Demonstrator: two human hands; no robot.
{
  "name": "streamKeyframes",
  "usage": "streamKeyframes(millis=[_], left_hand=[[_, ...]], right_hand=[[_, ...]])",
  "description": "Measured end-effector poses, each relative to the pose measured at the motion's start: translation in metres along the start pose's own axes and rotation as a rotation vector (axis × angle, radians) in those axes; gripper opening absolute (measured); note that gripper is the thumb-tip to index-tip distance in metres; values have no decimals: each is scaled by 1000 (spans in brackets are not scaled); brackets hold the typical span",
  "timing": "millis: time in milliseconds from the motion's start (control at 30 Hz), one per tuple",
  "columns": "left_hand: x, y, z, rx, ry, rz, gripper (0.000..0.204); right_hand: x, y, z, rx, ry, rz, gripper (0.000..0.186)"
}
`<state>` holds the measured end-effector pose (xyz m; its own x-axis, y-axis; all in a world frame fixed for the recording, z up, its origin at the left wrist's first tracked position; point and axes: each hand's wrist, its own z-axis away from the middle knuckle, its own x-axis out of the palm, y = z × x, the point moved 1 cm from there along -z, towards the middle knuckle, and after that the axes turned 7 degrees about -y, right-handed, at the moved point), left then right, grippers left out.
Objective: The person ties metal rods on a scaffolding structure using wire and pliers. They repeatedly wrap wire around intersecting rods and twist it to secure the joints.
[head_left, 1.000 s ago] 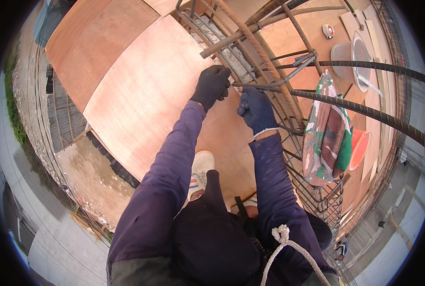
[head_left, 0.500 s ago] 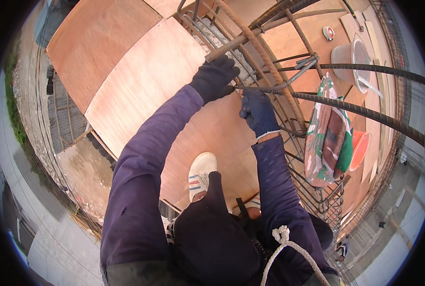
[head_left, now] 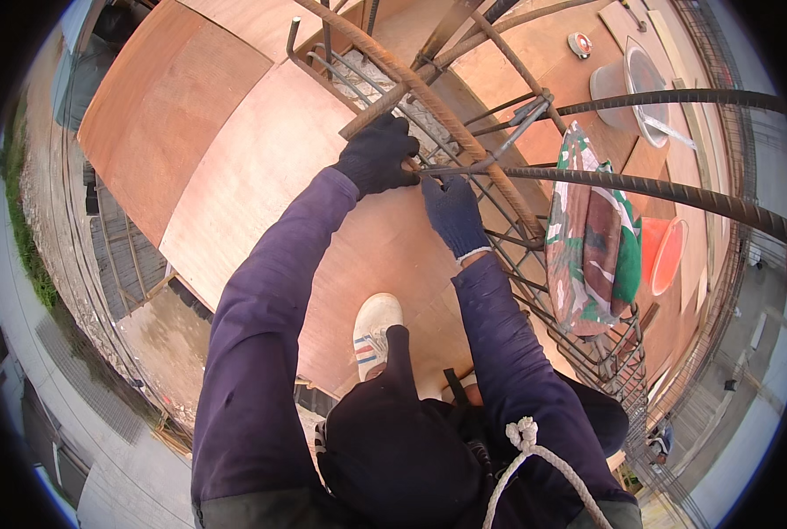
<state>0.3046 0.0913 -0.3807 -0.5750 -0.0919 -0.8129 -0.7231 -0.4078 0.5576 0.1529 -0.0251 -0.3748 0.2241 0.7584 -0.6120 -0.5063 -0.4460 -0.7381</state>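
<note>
My left hand [head_left: 376, 157], in a black knit glove, is closed beside the rebar cage, just below the cut end of a rusty bar [head_left: 376, 115]. Its curled fingers meet the end of a thin grey bent steel bar [head_left: 477, 167]. Against that same end, my right hand [head_left: 453, 212], in a dark blue glove with a white cuff, is closed with its fingertips pinched. What either hand grips is hidden by the gloves. A rusty stirrup bar [head_left: 446, 110] slants across the cage, and a long dark ribbed bar [head_left: 649, 187] runs off to the right.
Plywood sheets [head_left: 234, 167] surround the cage, and my shoe [head_left: 377, 322] stands on one. To the right are a camouflage cloth bag [head_left: 587, 238], a red-orange bucket [head_left: 667, 256], a clear tub [head_left: 645, 93] and a tape roll [head_left: 579, 45]. A lower street shows past the edges.
Both hands have shifted slightly left in view, as has the whole cage. My right hand has turned, its fingers now pointing more toward the left hand at the bar end.
</note>
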Motion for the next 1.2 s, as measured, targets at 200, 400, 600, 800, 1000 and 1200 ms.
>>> streamKeyframes(millis=[200,400,600,800,1000,1200], left_hand=[[2,4,6,-10,66,-34,38],[11,-2,6,-42,22,64,38],[16,-2,4,-7,71,-60,33],[31,5,-6,-80,9,-125,24],[45,3,-6,-107,118,-79,22],[44,-1,-2,-50,148,25,23]], right_hand=[[5,6,-2,154,-89,111,38],[1,10,-12,189,-260,165,35],[-4,4,-13,-27,-239,250,34],[-13,-3,-22,-169,-240,358,25],[-14,-4,-15,-195,-165,465,18],[-8,-6,-3,-148,-67,174,23]])
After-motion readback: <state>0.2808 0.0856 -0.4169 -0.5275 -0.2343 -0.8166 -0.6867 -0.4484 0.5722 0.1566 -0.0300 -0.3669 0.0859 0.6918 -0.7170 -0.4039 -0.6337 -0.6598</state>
